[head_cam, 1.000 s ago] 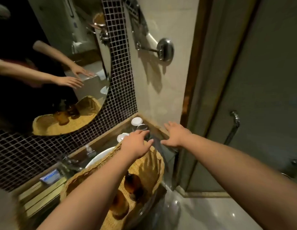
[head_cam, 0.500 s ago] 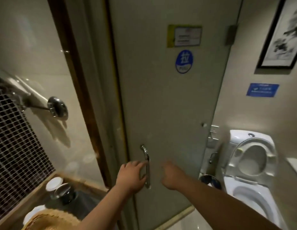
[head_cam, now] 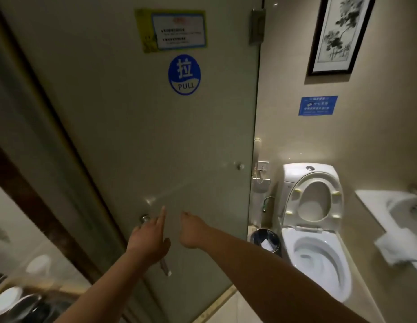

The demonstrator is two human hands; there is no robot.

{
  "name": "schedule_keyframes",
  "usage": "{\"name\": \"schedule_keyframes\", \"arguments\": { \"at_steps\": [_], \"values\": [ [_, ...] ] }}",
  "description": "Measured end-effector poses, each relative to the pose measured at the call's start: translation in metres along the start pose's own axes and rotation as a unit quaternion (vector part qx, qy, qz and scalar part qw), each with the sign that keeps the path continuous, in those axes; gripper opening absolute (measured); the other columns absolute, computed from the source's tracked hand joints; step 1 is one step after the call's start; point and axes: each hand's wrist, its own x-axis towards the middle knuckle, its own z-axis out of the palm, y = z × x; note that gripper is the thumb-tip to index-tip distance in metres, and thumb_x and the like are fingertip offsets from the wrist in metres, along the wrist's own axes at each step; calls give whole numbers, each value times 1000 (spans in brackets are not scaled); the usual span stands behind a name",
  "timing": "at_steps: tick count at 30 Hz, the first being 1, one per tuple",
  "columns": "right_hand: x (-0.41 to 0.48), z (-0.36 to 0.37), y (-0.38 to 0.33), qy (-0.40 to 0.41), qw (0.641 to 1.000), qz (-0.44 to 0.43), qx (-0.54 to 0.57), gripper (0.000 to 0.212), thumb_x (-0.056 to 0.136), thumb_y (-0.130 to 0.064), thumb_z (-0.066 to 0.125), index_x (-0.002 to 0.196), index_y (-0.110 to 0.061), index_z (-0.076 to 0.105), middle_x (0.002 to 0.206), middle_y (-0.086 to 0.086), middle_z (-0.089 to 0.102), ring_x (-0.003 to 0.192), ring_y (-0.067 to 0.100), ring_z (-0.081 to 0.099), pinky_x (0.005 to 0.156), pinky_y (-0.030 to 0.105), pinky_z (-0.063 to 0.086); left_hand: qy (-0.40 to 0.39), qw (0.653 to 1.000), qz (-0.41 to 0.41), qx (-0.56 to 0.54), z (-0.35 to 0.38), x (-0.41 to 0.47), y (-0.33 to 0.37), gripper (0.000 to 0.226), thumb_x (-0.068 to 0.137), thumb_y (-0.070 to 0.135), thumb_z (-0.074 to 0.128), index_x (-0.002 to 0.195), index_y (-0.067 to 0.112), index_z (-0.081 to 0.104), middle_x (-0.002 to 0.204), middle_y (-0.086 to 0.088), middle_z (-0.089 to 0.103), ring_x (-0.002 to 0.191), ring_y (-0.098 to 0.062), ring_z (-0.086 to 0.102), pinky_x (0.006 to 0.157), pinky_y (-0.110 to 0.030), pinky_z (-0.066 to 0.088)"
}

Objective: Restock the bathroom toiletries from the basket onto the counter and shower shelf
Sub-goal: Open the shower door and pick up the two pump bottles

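Note:
The basket and its bottles are out of view. I face the frosted glass shower door (head_cam: 137,136), which bears a blue round PULL sticker (head_cam: 184,74). My left hand (head_cam: 148,240) is wrapped around the door's metal bar handle (head_cam: 165,268), with its index finger pointing up along the glass. My right hand (head_cam: 192,231) hovers just right of it with fingers curled, holding nothing and not touching the handle. The counter corner (head_cam: 46,306) shows blurred at the bottom left.
A toilet (head_cam: 319,241) with its seat up stands to the right of the door, and a small metal bin (head_cam: 265,241) sits beside it. A white sink (head_cam: 394,210) is at the far right. On the counter corner are a white lid (head_cam: 6,299) and a glass (head_cam: 27,304).
My view swung right and up from the basket on the counter to the shower door. My left hand went from the basket rim to the door handle; the right hand followed alongside.

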Motion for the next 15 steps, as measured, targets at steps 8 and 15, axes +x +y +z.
{"name": "schedule_keyframes", "arguments": {
  "at_steps": [8, 15],
  "values": [
    [45, 28, -10, -48, 995, -15, 84, 69, 102, -13, 45, 157, 0, 6, 158, 24, 30, 140, 36, 38, 112, 34, 34, 0, 998, -66, 7, 3, 15, -15, 62, 89, 40, 50, 149, 29, 41, 147, 4, 48, 127, -22, 53, 102, -35, 36],
    [65, 68, -29, -38, 985, -42, 165, 58, 94, -21, 57, 149, -23, 41, 129, 17, 63, 117, 35, 59, 94, 32, 48, -53, 990, -119, -47, 11, 11, -38, 75, 88, 30, 55, 157, 31, 25, 156, 0, 37, 134, -25, 47, 103, -36, 38]
  ]
}}
